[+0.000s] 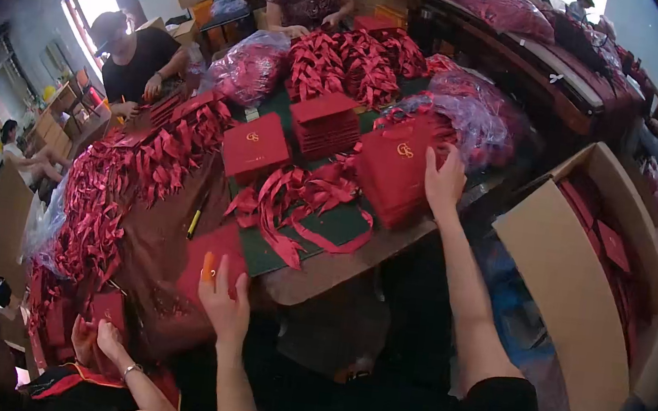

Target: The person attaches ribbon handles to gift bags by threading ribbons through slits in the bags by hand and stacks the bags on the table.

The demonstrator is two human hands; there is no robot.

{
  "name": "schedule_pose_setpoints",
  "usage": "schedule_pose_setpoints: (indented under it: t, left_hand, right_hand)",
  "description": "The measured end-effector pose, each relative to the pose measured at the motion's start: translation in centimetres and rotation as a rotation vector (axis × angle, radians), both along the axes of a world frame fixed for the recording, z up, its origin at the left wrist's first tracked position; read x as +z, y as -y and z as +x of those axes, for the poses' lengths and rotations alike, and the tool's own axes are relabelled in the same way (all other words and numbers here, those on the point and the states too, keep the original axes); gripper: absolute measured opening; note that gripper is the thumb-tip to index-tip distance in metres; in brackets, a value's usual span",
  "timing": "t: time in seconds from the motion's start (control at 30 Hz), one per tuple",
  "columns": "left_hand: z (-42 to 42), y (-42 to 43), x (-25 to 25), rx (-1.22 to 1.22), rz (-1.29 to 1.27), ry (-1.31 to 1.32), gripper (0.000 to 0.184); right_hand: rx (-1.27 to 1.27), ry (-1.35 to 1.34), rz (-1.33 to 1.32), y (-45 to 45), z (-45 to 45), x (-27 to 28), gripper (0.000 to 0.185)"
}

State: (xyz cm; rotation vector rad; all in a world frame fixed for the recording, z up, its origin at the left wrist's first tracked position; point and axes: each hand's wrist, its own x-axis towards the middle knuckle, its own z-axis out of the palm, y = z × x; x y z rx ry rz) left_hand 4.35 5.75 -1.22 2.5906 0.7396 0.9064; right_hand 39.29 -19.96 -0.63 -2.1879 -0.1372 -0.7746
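My right hand [445, 179] grips the right edge of a red paper gift bag [393, 172] with a gold logo, at the table's front edge. The bag's lower part is blurred, and more red bags seem to lie beneath it. My left hand [225, 301] is raised with its fingers apart, an orange cover on one finger. Just behind it a flat red piece [215, 261] lies at the table edge; I cannot tell whether they touch. Loose red ribbons [296, 201] lie on the green mat [343, 228] between my hands. Beyond them stand two stacks of red bags [257, 146] [325, 123].
A yellow marker [195, 222] lies left of the mat. Ribbon heaps [101, 186] line the left side; plastic-wrapped bundles [471, 116] sit at the back right. An open carton [568, 268] with red bags stands at right. A co-worker's hands [103, 342] work at lower left; others sit across the table.
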Motion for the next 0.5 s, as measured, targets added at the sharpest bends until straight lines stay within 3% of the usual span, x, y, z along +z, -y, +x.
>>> schedule_pose_setpoints:
  t: [0.07, 0.1, 0.17, 0.2, 0.23, 0.3, 0.43, 0.5]
  left_hand:
    - [2.6, 3.4, 0.8, -0.243, -0.145, 0.183, 0.041]
    - [4.1, 5.6, 1.5, -0.318, -0.319, 0.179, 0.038]
    - [7.7, 7.5, 0.9, -0.535, -0.335, 0.199, 0.042]
    - [9.7, 9.3, 1.9, -0.559, -0.634, 0.186, 0.043]
    - [11.7, 11.0, 3.1, -0.580, -0.931, 0.174, 0.045]
    - [16.4, 12.2, 2.1, -0.621, -0.684, 0.142, 0.051]
    - [21.7, 14.2, 0.6, -0.518, -0.592, -0.038, 0.056]
    - [21.7, 14.7, 0.5, -0.478, -0.627, -0.017, 0.055]
  right_hand:
    - [0.102, -0.224, -0.185, 0.4, 0.1, 1.8, 0.048]
    - [0.180, -0.480, -0.131, 0.7, 0.5, 2.6, 0.062]
    - [0.325, -0.469, -0.089, 1.4, 1.6, 1.8, 0.067]
    - [0.462, -0.463, -0.033, 1.7, 2.4, 1.1, 0.073]
    - [0.376, -0.480, -0.098, 1.6, 3.3, 0.1, 0.075]
    - [0.447, -0.530, -0.048, 1.6, 2.7, 1.0, 0.077]
    - [0.476, -0.689, -0.027, 2.1, 0.5, 3.6, 0.084]
    - [0.470, -0.690, -0.052, 3.2, 2.5, 1.2, 0.087]
